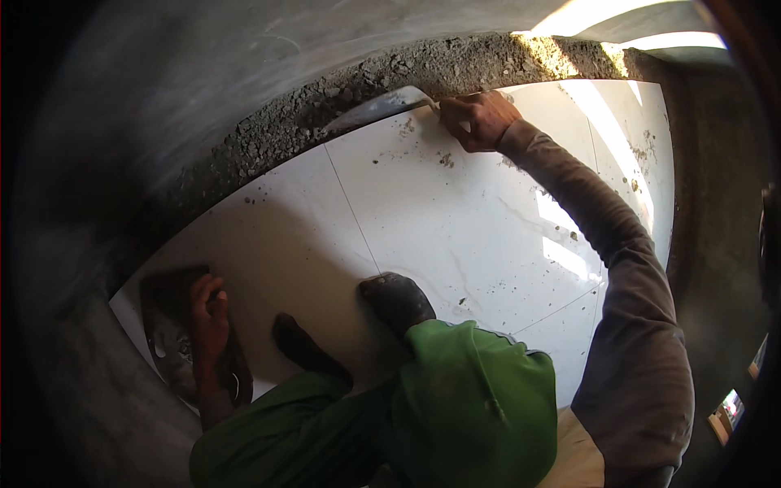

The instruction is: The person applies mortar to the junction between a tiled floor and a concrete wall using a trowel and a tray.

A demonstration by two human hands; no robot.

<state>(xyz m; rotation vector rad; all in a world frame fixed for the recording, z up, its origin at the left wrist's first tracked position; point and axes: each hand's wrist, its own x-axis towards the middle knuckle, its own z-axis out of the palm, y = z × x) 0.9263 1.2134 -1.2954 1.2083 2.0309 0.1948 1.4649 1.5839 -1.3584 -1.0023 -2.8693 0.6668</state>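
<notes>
My right hand (pixel 482 120) is closed around the handle of a trowel (pixel 379 109). The trowel's grey blade points left and lies along the far edge of the white floor tiles (pixel 455 203), beside a strip of rough grey mortar (pixel 277 138). At the lower left, my left hand (pixel 210 317) is over a dark, shallow container (pixel 167 325) with pale slots in its sides. Its fingers are loosely bent with a gap by the thumb, and I see nothing held in them. Shade hides what the container holds.
A smooth grey wall (pixel 187 73) curves behind the mortar strip. Small crumbs of mortar are scattered over the tiles. My dark-shod feet (pixel 397 301) rest on the tiles, below green trousers (pixel 472 398). Bright sunlight patches (pixel 610 130) fall on the right side.
</notes>
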